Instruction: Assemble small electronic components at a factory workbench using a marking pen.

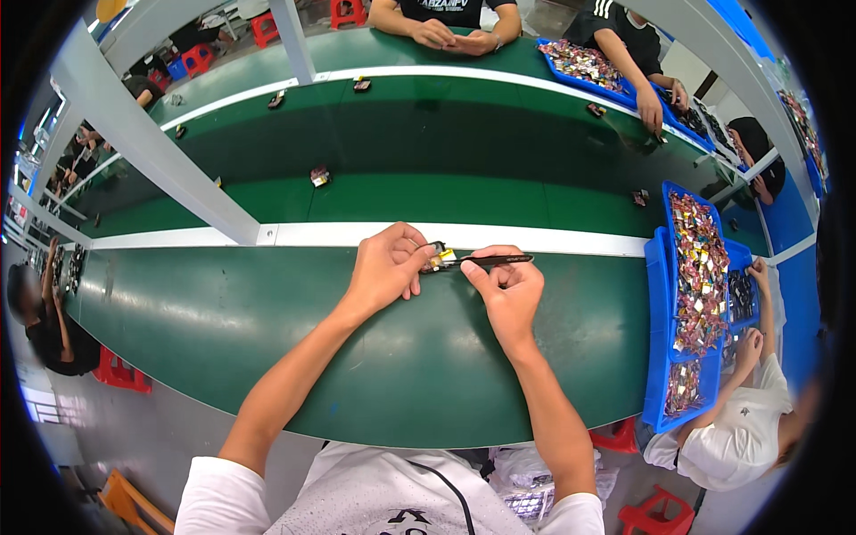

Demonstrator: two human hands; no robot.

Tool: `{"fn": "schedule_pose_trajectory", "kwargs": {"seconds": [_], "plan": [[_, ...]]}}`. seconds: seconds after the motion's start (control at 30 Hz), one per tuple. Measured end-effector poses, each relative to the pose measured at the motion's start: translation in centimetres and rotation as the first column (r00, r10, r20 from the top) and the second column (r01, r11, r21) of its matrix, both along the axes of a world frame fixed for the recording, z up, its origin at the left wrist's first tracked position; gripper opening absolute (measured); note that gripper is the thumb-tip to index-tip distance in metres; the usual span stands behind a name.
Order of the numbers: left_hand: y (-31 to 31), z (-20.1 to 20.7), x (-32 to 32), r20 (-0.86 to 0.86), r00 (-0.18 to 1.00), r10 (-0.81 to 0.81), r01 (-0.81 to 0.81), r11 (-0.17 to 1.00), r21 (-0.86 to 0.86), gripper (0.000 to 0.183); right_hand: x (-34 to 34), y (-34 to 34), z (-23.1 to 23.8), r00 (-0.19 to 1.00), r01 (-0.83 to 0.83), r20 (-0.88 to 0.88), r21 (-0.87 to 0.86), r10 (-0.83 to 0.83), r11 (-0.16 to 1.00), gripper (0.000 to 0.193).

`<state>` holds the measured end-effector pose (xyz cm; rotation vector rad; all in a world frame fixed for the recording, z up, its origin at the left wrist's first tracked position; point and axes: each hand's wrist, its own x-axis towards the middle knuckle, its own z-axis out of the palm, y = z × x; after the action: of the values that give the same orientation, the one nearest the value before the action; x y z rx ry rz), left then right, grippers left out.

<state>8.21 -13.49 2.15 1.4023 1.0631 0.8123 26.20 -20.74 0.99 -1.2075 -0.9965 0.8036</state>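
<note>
Over the green tabletop (401, 357), close to the white rail, my left hand (383, 269) pinches a small electronic assembly (440, 258) with a black housing and yellow and pale parts. Its finer details are too small to make out. My right hand (510, 299) is closed around slim black tweezers (506, 259), held nearly level. The tweezers' tips point left and meet the right side of the assembly, where I cannot tell whether they grip anything. Both hands are almost touching, with the assembly between them.
A white rail (553, 240) separates my tabletop from a green conveyor belt (392, 201) carrying scattered small assemblies (320, 176). Blue bins (657, 348) full of small colourful parts stand at right. A white post (169, 134) rises at left. Other people work across and beside me.
</note>
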Motion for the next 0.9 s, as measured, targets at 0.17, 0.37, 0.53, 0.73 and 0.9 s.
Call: {"fn": "schedule_pose_trajectory", "kwargs": {"seconds": [0.17,0.37,0.53,0.73,0.9], "plan": [[-0.7,-1.4,-0.5,0.070,0.997,0.009,-0.011,1.000,0.022,0.017,-0.3,0.0,-0.9,0.995,-0.042,0.094,0.020,0.040,0.999,0.013],[-0.7,-2.3,-0.6,0.091,0.996,-0.011,0.000,0.994,0.114,0.015,-0.2,-0.2,-0.8,0.982,-0.038,0.187,0.003,0.036,0.999,0.014],[-0.6,-2.4,-0.4,0.095,0.995,-0.030,0.020,0.994,0.111,0.015,-0.1,-0.2,-1.0,0.975,-0.032,0.218,-0.021,0.036,0.999,0.015],[-0.6,-2.3,-0.4,0.103,0.994,-0.034,0.023,0.994,0.111,0.014,-0.3,-0.2,-0.7,0.976,-0.017,0.214,-0.070,0.032,0.997,0.016],[-0.5,-2.3,-0.4,0.103,0.994,-0.045,0.034,0.994,0.103,0.014,-0.5,-0.2,-0.6,0.962,0.001,0.271,-0.089,0.023,0.996,0.015]]}}
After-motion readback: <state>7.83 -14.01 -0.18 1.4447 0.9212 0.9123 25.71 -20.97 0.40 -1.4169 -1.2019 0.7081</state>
